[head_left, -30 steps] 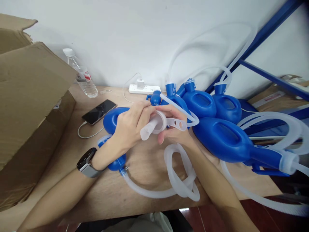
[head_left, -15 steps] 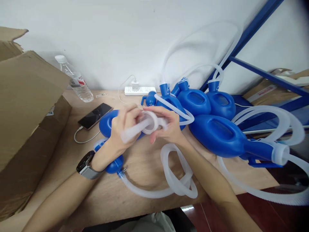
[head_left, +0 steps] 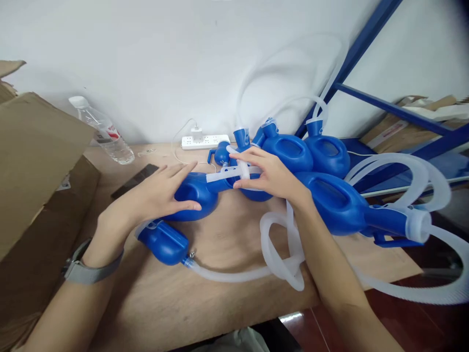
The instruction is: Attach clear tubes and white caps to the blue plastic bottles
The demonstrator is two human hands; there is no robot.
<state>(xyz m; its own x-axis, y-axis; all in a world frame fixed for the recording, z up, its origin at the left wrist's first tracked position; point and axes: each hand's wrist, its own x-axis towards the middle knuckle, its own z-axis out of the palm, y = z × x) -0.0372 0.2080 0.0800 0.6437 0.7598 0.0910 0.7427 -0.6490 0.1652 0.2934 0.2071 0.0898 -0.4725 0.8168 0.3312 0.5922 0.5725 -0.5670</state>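
My right hand grips a translucent white cap between thumb and fingers. A short ribbed tube sticks out of the cap to the left, over the neck of a blue plastic bottle lying on its side. My left hand is open over the left end of that bottle, thumb and fingers spread; whether it touches the bottle I cannot tell. Below it lies a smaller blue container, joined to a white corrugated hose that coils near my right forearm.
More blue bottles with hoses stand or lie at the right, one bottle pointing past the table edge. A cardboard box is at the left. Behind are a water bottle, a phone and a power strip. A blue rack rises right.
Both hands were together around the cap and tube. My left hand has let go and moved left, opening. My right hand has brought the cap, now turned sideways, near the bottle neck.
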